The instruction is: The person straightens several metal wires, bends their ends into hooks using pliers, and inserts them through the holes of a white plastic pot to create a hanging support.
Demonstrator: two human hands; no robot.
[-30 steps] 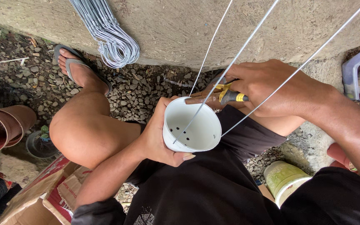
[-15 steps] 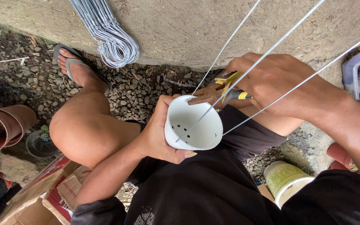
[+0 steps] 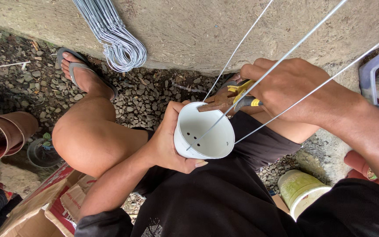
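Centrally, left hand (image 3: 165, 145) fingers clamp one white pot (image 3: 205, 131); right hand (image 3: 286, 85), at 2 o'clock, grips one pliers (image 3: 229, 97). Three wires (image 3: 286, 55) rise.

Outdoor yard workplace: gravel (image 3: 154, 98), stacked pots (image 3: 3, 136).

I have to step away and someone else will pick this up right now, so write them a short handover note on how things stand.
Left hand: wrapped around the side of the white pot, mouth facing up, drain holes visible in its bottom.
Right hand: gripping yellow-handled pliers, whose nose sits at the pot's rim.
Wires: three long straight wires run from the pot up and to the right; one reaches down inside the pot.
Done: wires are already at the pot.
Left: whether each wire is fastened at the rim cannot be seen; check that.
Nearby: a bundle of hooked wires on the concrete.
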